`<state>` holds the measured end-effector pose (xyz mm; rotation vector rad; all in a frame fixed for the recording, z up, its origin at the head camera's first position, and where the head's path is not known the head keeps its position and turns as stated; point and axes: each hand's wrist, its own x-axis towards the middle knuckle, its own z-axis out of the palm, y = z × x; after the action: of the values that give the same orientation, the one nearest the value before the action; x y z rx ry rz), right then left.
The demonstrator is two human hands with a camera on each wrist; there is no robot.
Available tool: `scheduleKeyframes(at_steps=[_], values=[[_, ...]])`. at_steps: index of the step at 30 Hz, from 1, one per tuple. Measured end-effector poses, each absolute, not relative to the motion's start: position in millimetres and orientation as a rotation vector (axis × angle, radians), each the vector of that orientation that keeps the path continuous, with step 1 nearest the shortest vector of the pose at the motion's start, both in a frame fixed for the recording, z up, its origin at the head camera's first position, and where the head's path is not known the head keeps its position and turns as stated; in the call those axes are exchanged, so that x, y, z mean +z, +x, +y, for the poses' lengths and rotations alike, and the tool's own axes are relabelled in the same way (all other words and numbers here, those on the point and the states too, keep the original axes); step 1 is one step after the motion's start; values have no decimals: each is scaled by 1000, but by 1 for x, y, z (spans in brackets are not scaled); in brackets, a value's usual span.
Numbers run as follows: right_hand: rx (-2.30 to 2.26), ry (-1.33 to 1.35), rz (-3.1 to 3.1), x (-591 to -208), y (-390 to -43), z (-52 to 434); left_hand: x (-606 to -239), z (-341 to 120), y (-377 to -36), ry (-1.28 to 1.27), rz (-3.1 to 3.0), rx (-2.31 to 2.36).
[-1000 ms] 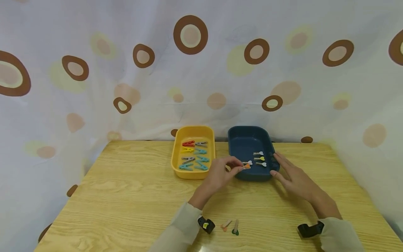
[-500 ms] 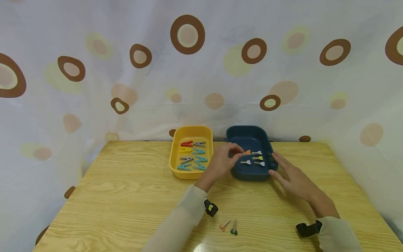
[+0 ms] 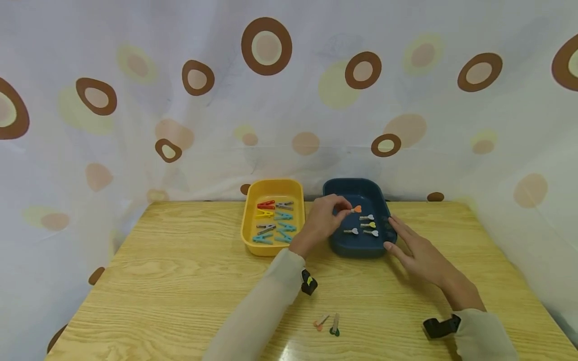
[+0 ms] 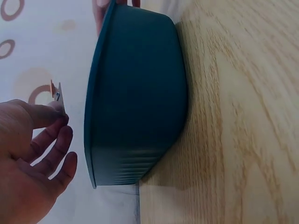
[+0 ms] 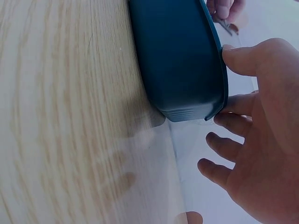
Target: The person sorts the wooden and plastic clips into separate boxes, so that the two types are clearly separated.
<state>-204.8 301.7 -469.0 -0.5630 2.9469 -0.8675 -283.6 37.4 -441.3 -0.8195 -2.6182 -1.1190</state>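
Observation:
My left hand [image 3: 323, 216] pinches a small wooden clothespin with an orange heart [image 3: 356, 209] between thumb and fingertips, over the far left part of the blue tray [image 3: 356, 249]. In the left wrist view, this clothespin [image 4: 57, 95] is above the tray's rim. Several heart clothespins lie in the tray: white ones and a yellow one [image 3: 369, 225]. My right hand [image 3: 422, 255] rests against the tray's right side, its fingers fairly straight; in the right wrist view the thumb [image 5: 238, 59] touches the rim. An orange [image 3: 320, 323] and a green heart clothespin [image 3: 334, 326] lie on the table.
A yellow tray [image 3: 273, 249] stands left of the blue one, with several plastic clothespins inside: red, yellow, grey and blue. Behind both trays hangs a patterned curtain [image 3: 289, 110]. Bare wooden tabletop [image 3: 180, 281] extends to the left.
My left hand has moved away from me, carrying the orange heart clothespin from the tray's near left part to its far part. The right hand stays at the tray's side.

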Motion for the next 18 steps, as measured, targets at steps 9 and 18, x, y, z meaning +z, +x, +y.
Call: scheduleKeyframes(at_steps=[9, 18], values=[[-874, -560, 2934, -467, -206, 303, -452, 46, -296, -834, -2725, -1020], [-880, -568, 2939, -470, -207, 302, -466, 52, -302, -802, -2703, -967]])
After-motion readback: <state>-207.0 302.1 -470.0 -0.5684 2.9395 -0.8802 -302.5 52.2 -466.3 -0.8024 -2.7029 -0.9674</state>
